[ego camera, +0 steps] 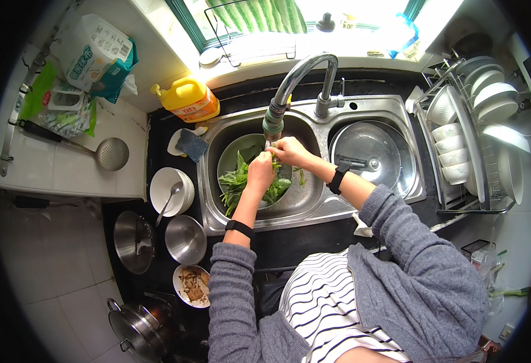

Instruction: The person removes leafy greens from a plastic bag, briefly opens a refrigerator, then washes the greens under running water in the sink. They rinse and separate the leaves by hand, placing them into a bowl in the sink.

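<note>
Both of my hands meet just below the spout of the metal faucet point(275, 119), over the left sink basin point(308, 190). My left hand point(261, 170) is closed around leafy greens point(236, 178), whose leaves and stems spread over a pale bowl point(223, 156) in the basin. With bent fingers my right hand point(290, 151) pinches at the stem end of the greens, touching the left hand. What exactly lies between the fingertips is partly hidden. Water appears to run from the spout onto the hands. A few green scraps point(301, 177) lie on the basin floor.
A glass lid point(397, 145) fills the right basin. Left of the sink stand stacked white bowls point(160, 183), a steel bowl point(186, 239), a bowl of food point(193, 286) and a yellow detergent jug point(193, 100). A dish rack point(485, 195) stands at right, a steel pot point(134, 324) lower left.
</note>
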The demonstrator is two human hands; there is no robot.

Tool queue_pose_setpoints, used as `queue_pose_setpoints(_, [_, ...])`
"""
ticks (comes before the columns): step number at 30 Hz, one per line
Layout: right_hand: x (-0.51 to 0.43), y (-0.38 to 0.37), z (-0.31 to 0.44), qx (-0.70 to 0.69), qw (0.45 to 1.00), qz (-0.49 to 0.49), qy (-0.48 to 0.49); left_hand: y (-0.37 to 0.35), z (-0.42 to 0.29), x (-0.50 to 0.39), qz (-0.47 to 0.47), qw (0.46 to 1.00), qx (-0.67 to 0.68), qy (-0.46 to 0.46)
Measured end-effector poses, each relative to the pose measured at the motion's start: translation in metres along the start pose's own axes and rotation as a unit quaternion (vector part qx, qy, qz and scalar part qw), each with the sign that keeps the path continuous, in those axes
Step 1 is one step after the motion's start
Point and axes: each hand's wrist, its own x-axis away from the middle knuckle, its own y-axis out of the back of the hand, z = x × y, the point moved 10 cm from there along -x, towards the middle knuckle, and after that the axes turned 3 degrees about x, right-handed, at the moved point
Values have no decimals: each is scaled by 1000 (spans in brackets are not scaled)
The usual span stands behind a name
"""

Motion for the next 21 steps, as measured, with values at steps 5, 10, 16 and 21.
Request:
queue_pose_setpoints(5, [0, -7, -16, -96, 995, -6, 8, -1, 11, 2, -26, 999, 35, -1])
queue_pose_setpoints(10, [4, -18, -11, -223, 969, 105, 13, 15, 63, 5, -100, 951, 240, 164])
queue_pose_setpoints(16, [4, -11, 7, -358, 929, 93, 21, 4, 45, 1, -28, 945, 277, 171])
queue_pose_setpoints(21, [3, -17, -7, -279, 954, 110, -15, 14, 26, -4, -51, 974, 219, 38])
